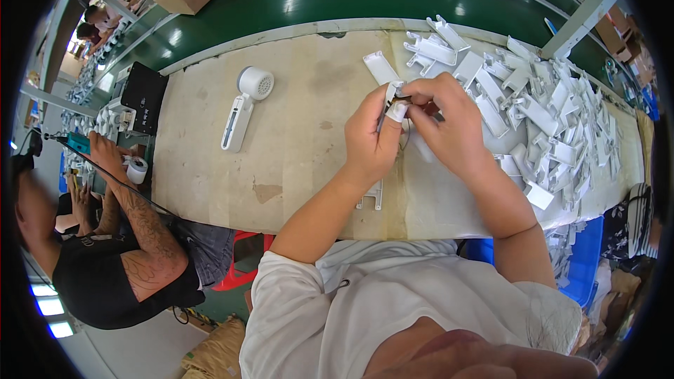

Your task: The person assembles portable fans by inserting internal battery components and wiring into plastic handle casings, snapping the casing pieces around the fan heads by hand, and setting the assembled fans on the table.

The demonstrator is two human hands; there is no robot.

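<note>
Both hands, left hand and right hand, grip one white plastic part above the bench; one finished unit lies aside, a large pile of parts remains.

left hand + right hand: pinching small white part | white housings pile right | workbench

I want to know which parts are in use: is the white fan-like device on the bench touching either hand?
Apart. The head view shows the device lying alone, bare bench between it and the left hand; the right hand is farther off.
</note>
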